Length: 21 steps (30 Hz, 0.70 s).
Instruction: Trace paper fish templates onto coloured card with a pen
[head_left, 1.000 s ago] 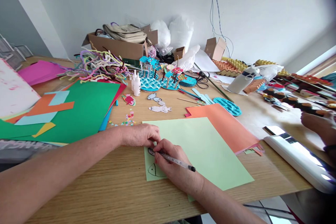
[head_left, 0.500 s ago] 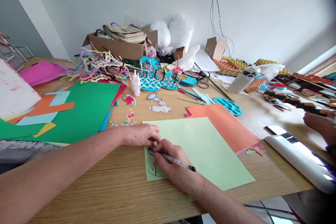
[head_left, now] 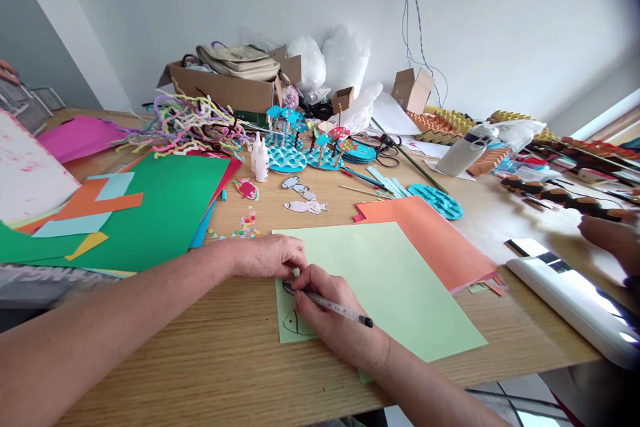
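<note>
My right hand (head_left: 330, 310) grips a pen (head_left: 337, 307) with a clear barrel and black end, its tip hidden behind the fingers. A sheet of light green paper (head_left: 390, 280) lies beneath that hand. A fish outline (head_left: 293, 322) in dark ink shows near the sheet's left corner, partly covered by my right hand. My left hand (head_left: 270, 257) rests on the sheet's left edge, fingers curled and pressed down close to the pen. What sits under those fingertips is hidden; a small dark shape shows just below them. Beyond lie white paper fish cutouts (head_left: 306, 206) and a red fish cutout (head_left: 247, 189).
Green paper (head_left: 170, 207) with coloured strips lies left, orange paper (head_left: 425, 240) right. Glue bottles (head_left: 261, 161), blue wave models (head_left: 287, 159) and pipe cleaners (head_left: 195, 123) stand behind. A white laminator-like device (head_left: 560, 303) sits right, near another person's hand (head_left: 607, 240).
Almost nothing differs. Both hands and the pen hold nearly the same place on the green sheet, and the view has shifted very slightly.
</note>
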Each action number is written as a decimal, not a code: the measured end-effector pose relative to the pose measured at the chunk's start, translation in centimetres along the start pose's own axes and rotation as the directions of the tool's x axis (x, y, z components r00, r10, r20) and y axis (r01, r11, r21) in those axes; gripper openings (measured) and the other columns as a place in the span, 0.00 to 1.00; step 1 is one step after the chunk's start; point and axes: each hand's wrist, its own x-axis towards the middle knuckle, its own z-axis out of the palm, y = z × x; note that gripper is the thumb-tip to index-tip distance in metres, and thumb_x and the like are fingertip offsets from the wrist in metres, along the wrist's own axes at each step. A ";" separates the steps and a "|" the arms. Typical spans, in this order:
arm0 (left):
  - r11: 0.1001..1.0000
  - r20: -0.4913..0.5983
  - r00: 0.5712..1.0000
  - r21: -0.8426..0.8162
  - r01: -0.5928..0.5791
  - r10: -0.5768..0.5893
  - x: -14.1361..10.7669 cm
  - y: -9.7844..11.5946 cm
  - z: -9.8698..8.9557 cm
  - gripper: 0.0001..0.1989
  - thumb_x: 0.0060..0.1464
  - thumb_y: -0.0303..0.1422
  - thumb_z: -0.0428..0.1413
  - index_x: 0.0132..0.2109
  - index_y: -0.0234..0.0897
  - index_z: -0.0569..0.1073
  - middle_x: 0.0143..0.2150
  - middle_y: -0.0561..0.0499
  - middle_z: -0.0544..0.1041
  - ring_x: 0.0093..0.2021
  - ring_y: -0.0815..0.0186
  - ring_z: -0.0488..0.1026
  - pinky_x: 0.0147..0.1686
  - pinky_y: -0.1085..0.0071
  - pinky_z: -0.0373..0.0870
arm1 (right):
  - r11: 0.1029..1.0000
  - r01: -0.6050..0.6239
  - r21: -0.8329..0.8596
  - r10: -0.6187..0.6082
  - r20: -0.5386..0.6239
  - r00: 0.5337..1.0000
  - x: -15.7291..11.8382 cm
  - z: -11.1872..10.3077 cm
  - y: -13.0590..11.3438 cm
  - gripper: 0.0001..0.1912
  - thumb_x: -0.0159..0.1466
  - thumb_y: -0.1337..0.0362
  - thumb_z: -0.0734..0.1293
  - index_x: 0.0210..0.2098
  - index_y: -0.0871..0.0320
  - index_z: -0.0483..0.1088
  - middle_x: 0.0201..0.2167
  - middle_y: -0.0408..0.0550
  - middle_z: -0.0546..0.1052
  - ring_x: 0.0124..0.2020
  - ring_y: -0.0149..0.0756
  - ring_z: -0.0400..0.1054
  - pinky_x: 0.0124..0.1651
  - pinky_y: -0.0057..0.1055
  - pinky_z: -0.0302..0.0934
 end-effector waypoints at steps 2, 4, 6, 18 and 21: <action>1.000 -0.002 1.000 0.001 0.002 -0.002 0.0 0.0 0.0 0.10 0.48 0.18 0.55 0.27 0.37 0.74 0.31 0.57 0.64 0.33 0.73 0.66 0.34 0.81 0.61 | 1.000 0.003 -0.001 -0.003 0.006 1.000 0.0 0.0 0.0 0.06 0.54 0.73 0.58 0.28 0.56 0.62 0.17 0.35 0.62 0.18 0.26 0.55 0.25 0.23 0.53; 1.000 -0.003 1.000 0.001 0.005 -0.005 0.0 0.0 0.0 0.10 0.47 0.17 0.55 0.28 0.36 0.75 0.31 0.57 0.64 0.33 0.73 0.66 0.34 0.81 0.61 | 1.000 0.002 -0.003 -0.002 0.012 1.000 0.0 -0.1 -0.1 0.06 0.54 0.73 0.58 0.28 0.56 0.61 0.17 0.35 0.62 0.19 0.26 0.54 0.25 0.23 0.52; 1.000 -0.002 1.000 -0.002 0.008 -0.008 0.0 0.0 0.1 0.10 0.47 0.17 0.56 0.28 0.37 0.75 0.31 0.57 0.64 0.33 0.73 0.66 0.34 0.82 0.61 | 1.000 -0.004 -0.001 0.004 0.022 1.000 0.0 -0.1 0.0 0.06 0.53 0.73 0.58 0.28 0.56 0.61 0.17 0.35 0.61 0.19 0.26 0.53 0.24 0.22 0.51; 1.000 -0.001 1.000 -0.018 0.005 -0.006 0.0 -0.3 0.1 0.12 0.47 0.17 0.56 0.31 0.39 0.76 0.32 0.57 0.65 0.34 0.73 0.66 0.34 0.82 0.61 | 0.999 -0.023 0.034 0.021 0.066 0.998 -0.1 -0.4 -0.1 0.05 0.52 0.72 0.58 0.27 0.57 0.61 0.18 0.36 0.61 0.18 0.25 0.51 0.22 0.23 0.49; 1.000 -0.007 1.000 -0.015 0.000 0.000 0.0 -0.4 0.1 0.12 0.47 0.17 0.56 0.33 0.39 0.76 0.32 0.56 0.65 0.34 0.73 0.66 0.34 0.81 0.62 | 0.990 -0.071 0.118 0.065 0.051 0.997 -0.3 -0.7 -0.1 0.03 0.54 0.70 0.57 0.28 0.56 0.60 0.17 0.37 0.62 0.18 0.26 0.51 0.21 0.23 0.49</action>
